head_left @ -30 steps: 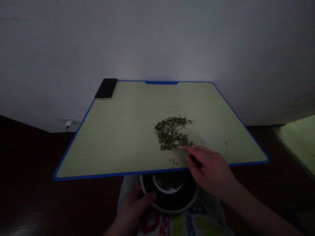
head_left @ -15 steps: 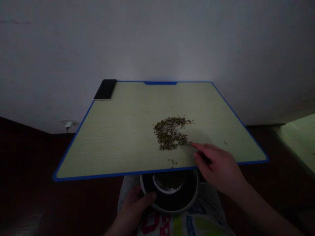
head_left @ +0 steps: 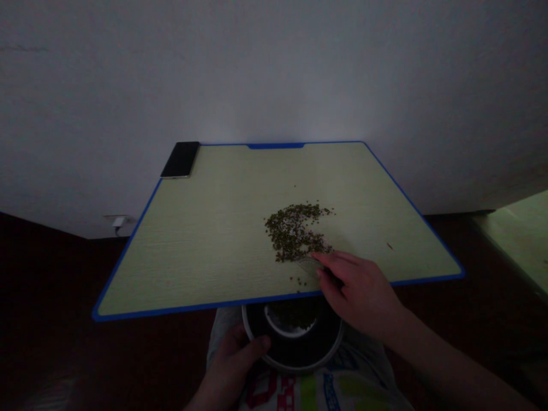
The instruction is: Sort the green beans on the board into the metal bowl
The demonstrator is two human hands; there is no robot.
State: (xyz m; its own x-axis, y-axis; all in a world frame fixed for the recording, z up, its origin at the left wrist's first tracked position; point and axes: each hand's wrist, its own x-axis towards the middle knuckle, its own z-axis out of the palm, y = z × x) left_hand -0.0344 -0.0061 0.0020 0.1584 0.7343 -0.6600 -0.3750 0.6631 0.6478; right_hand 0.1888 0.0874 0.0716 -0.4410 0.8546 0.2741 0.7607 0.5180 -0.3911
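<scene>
Fingers (head_left: 329,260) of the person's right hand (head_left: 359,292) pinch a thin, see-through piece (head_left: 309,264) at the near edge of a pile (head_left: 287,233) of small greenish-brown grains. Just nearer the person than the pile, a few loose grains (head_left: 301,282) lie on the pale, blue-edged counter (head_left: 205,240). Lower than the pile and nearer the person, the left hand (head_left: 237,354) grasps the rim of a round bowl (head_left: 297,353) with dark grains inside, its far part hidden by the counter. A dark sliver (head_left: 389,246) lies well right of the pile; a flat black device (head_left: 180,160) sits beyond and left of the pile.
</scene>
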